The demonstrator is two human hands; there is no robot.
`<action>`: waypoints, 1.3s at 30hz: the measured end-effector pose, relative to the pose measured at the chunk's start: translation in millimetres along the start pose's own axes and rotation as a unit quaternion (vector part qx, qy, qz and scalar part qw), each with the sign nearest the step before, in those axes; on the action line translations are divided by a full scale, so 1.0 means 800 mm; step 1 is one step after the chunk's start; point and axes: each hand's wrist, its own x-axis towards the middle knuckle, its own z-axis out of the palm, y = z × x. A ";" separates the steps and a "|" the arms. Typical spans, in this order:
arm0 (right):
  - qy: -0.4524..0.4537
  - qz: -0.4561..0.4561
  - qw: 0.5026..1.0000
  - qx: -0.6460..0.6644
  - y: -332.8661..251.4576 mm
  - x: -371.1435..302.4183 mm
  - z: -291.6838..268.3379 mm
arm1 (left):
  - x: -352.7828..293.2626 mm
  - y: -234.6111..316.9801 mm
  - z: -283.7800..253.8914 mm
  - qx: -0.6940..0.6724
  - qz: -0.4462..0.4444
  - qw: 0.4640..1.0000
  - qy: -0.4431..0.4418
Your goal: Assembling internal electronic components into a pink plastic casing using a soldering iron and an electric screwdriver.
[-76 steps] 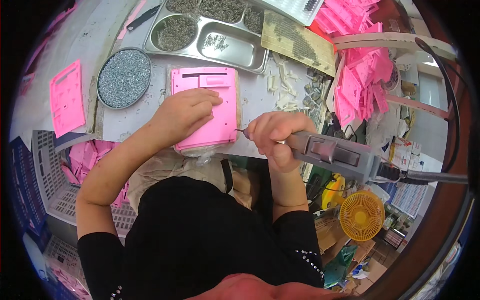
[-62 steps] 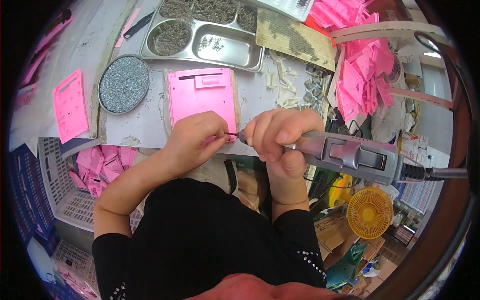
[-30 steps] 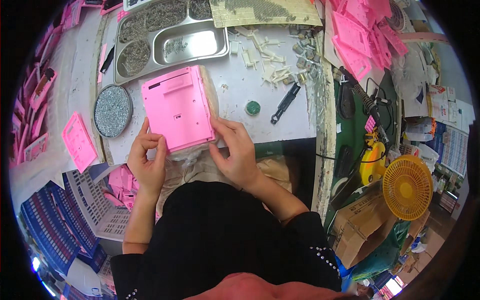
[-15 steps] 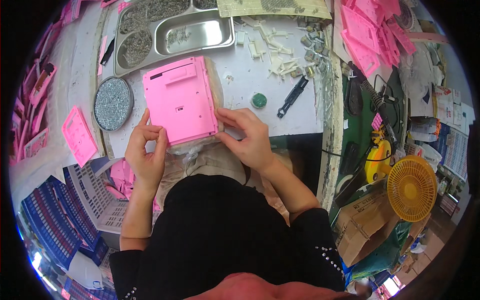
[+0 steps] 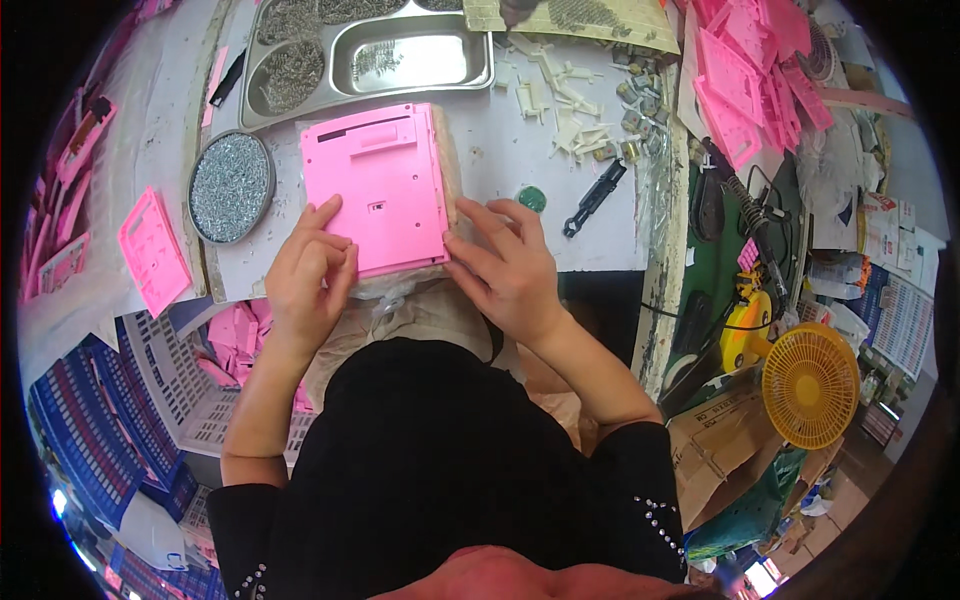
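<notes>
In front of me a flat pink plastic case (image 5: 375, 235) lies on a pad wrapped in clear plastic (image 5: 452, 165). The case has a slot along its top, a raised bar and a small cut-out in the middle. My left hand (image 5: 312, 275) is closed at its lower left edge, with bent fingers over the face. At the lower right edge, the thumb and fingers of my right hand (image 5: 512, 265) grip the case's side. Close by on the right are a round green tin (image 5: 531, 199) and a black tool-like piece (image 5: 595, 197).
A steel tray (image 5: 480, 75) with screws and springs stands at the back, beside a round dish of small metal parts (image 5: 231, 188). White plastic pieces (image 5: 575, 135) and small motors lie at the right. Pink casings (image 5: 745, 85) pile farther right, above a yellow fan (image 5: 810, 385).
The view has shifted slightly. Both hands stay at the case's lower edges; my left fingers have moved further over its face. A dark blurred shape now shows at the far top edge.
</notes>
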 end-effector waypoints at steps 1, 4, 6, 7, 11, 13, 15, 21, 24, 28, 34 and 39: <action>-0.011 -0.009 1.000 -0.025 0.000 0.001 -0.004 | 0.000 -0.002 0.000 -0.002 0.005 1.000 -0.006; -0.047 -0.030 0.996 -0.065 0.000 0.007 -0.015 | 0.002 -0.001 -0.003 -0.006 -0.001 1.000 -0.008; -0.075 -0.038 0.995 -0.046 0.002 0.016 -0.027 | 0.005 0.001 -0.007 -0.009 -0.002 1.000 -0.013; -0.081 -0.044 0.996 0.000 0.019 0.019 -0.034 | 0.007 0.001 -0.008 -0.011 -0.001 1.000 -0.016; 0.233 0.008 0.958 0.168 0.045 0.143 -0.091 | 0.011 -0.002 -0.010 -0.017 0.010 1.000 -0.012; 0.247 0.106 0.821 0.504 0.017 0.256 -0.113 | 0.011 -0.002 -0.007 -0.043 -0.014 0.999 -0.007; 0.152 0.109 0.778 0.600 0.024 0.318 -0.093 | 0.007 -0.002 -0.009 -0.037 -0.001 0.999 0.015; -0.174 0.005 0.857 0.485 0.005 0.341 -0.077 | -0.001 0.015 -0.004 -0.067 0.039 0.996 0.054; -0.098 0.025 0.843 0.529 -0.024 0.255 -0.055 | -0.001 0.021 0.011 -0.110 0.059 0.990 0.060; -0.013 0.097 0.847 0.522 -0.061 0.179 -0.040 | 0.007 0.018 0.026 -0.143 0.048 0.987 0.061; 0.078 0.131 0.923 0.354 -0.058 0.190 -0.024 | 0.058 0.040 -0.006 -0.170 0.109 0.968 0.147; 0.131 0.104 0.931 0.324 -0.054 0.197 -0.025 | 0.139 0.082 -0.053 -0.159 0.239 0.926 0.245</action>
